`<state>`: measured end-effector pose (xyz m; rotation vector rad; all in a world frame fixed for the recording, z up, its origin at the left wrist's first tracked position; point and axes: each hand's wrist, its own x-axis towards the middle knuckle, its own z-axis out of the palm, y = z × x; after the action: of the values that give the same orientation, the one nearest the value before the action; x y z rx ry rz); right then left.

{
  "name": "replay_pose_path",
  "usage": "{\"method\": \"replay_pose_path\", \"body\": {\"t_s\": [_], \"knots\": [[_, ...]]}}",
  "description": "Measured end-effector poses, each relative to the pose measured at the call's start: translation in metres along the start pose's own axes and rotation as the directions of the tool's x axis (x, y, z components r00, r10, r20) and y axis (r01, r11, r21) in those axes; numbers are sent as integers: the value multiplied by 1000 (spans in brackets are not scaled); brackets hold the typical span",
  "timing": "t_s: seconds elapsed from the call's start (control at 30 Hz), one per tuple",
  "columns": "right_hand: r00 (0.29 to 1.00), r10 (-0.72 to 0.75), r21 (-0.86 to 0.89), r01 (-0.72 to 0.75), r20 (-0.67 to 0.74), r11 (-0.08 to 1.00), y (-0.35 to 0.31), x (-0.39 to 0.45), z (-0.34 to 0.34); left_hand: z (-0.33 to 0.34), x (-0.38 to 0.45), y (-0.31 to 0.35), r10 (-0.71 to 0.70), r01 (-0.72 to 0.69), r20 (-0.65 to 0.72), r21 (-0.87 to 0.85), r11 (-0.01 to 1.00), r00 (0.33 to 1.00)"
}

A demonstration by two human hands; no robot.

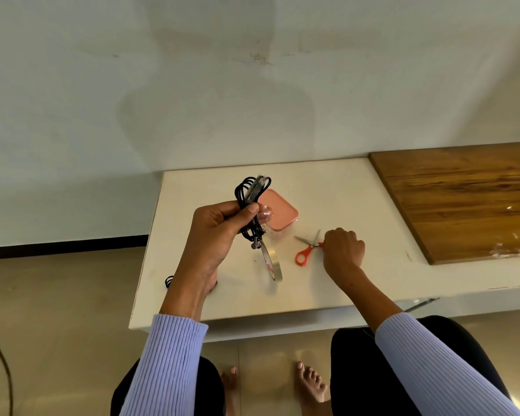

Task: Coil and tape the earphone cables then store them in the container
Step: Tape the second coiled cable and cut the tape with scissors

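Observation:
My left hand (pixel 219 232) is raised above the white table (pixel 342 205) and grips a coiled black earphone cable (pixel 246 190). A strip of clear tape runs over the coil, and the clear tape roll (pixel 271 262) hangs below the hand. Behind the coil stands the container with a pink lid (pixel 279 211). My right hand (pixel 342 250) rests on the table with its fingers curled round one handle of the red-handled scissors (pixel 305 250), whose blades are open. Another black cable (pixel 169 282) peeks out on the table behind my left wrist.
A brown wooden board (pixel 463 202) covers the table's right side. A white wall rises behind the table. A dark cord (pixel 0 355) lies on the floor at the left. My knees and bare feet are below the table's front edge.

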<state>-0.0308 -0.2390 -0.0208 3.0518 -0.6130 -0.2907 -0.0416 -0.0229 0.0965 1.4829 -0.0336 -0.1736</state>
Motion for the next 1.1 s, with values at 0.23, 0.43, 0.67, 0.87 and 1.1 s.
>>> {"method": "replay_pose_path", "body": {"t_s": [0.23,0.43,0.67,0.87,1.1], "knots": [[999,-8,220,-4,50,975,0,-2,6,1,1,0,7,-7,0,6,1000,1000],[997,73,331,-68,-3,941,-4,2,10,3,2,0,-3,3,-2,2,1000,1000],[996,86,288,-83,1,954,-15,1,7,4,2,-1,-3,3,-7,-5,1000,1000],[999,8,140,-2,-48,990,-21,-13,4,1,3,-1,-28,27,-35,-42,999,999],[931,-90,736,-218,354,641,-5,-20,-22,-2,2,-2,-45,40,-58,-81,996,997]]}}
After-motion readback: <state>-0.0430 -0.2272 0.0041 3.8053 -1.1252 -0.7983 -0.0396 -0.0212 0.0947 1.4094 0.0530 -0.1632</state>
